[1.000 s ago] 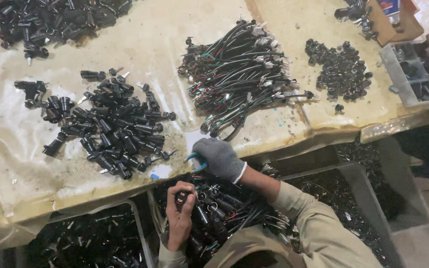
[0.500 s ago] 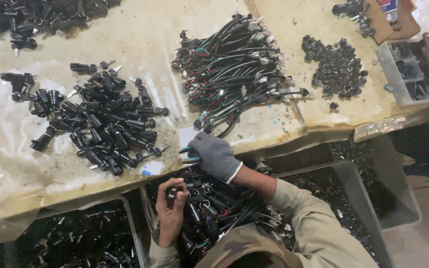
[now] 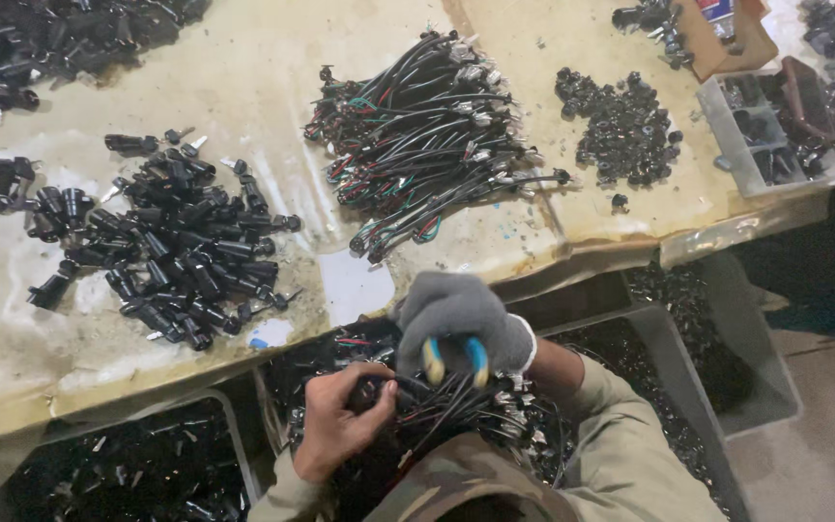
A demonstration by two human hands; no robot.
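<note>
Two hands are working just below the table edge (image 3: 572, 256). The gloved right hand (image 3: 461, 319) is squeezing blue-and-yellow pliers (image 3: 454, 356). The bare left hand (image 3: 340, 425) is gripping a black connector (image 3: 371, 391) on the wire bundle (image 3: 456, 411). Holding the connector steady and pinching gently would keep the thin wires safe.

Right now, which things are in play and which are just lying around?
In hand:
right hand, gloved, gripping blue-handled pliers
left hand on the wire bundle

Lying about:
wire harness pile
black connector pile
small black parts
clear divided box
</note>
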